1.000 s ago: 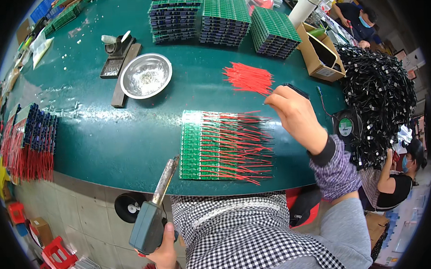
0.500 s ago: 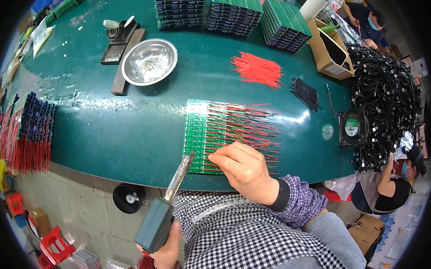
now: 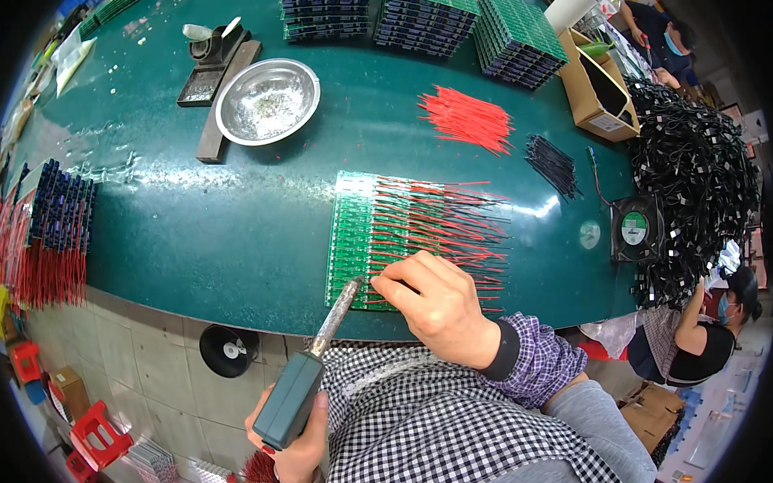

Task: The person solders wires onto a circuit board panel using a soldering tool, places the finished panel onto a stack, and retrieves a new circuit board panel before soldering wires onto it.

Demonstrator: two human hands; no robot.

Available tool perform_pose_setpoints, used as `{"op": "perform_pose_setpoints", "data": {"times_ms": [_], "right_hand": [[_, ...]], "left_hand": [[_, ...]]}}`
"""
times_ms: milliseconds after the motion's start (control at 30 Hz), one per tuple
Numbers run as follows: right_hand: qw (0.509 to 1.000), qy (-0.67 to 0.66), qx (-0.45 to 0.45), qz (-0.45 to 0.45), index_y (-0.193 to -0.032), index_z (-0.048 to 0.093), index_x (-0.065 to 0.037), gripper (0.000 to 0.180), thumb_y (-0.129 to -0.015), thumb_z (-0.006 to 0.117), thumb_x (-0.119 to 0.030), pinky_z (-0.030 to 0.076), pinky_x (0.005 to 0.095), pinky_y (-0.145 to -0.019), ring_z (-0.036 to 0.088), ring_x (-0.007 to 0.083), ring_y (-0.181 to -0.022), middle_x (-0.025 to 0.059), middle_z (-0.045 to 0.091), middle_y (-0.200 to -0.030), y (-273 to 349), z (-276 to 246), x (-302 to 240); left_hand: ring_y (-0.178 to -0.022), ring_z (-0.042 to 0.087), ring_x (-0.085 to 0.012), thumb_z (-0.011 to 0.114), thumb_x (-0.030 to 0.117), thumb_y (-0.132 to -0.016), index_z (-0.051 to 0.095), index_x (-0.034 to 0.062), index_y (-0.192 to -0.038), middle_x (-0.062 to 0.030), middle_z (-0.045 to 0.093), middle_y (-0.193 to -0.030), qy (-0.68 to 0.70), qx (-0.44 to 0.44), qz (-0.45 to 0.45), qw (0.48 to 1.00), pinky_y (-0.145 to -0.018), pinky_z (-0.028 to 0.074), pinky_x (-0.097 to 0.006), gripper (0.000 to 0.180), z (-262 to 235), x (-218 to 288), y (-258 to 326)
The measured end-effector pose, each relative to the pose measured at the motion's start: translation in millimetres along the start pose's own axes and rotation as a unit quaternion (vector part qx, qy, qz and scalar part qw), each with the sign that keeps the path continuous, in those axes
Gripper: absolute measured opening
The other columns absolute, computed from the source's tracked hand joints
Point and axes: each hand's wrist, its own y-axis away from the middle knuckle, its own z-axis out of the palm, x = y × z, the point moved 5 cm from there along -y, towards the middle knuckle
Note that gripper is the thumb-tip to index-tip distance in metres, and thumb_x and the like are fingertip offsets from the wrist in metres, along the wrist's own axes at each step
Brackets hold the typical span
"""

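The left hand [image 3: 298, 440] is gripping a soldering iron [image 3: 310, 372], its tip hovering at the near edge of the row of green circuit boards [image 3: 356, 234] on the worktop [image 3: 191, 240]. The right hand [image 3: 440, 303] is pinching a red wire [image 3: 386, 280] there (its end hidden). Best seat the wire steadily before touching the tip.

Box and labels on the green table
An open brown carton [image 3: 601, 89] stands far right; a round green-and-white label [image 3: 634, 229] sits on the fan [image 3: 618, 252], right.
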Motion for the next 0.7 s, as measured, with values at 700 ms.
{"op": "perform_pose_setpoints", "data": {"times_ms": [700], "right_hand": [[1.0,0.03,-0.01,-0.001,-0.094,0.069,-0.001,0.025,-0.07,0.067,-0.004,0.054,0.0328,-0.072,0.063,0.0209,-0.084,0.0056,0.063,-0.091,2,3,-2]], "left_hand": [[-0.059,0.063,-0.0213,0.08,0.003,-0.07,0.071,-0.0052,-0.088,-0.0126,0.066,-0.077,0.018,0.005,-0.012,1.0,-0.053,0.048,-0.031,0.023,-7,-17,13]]}}
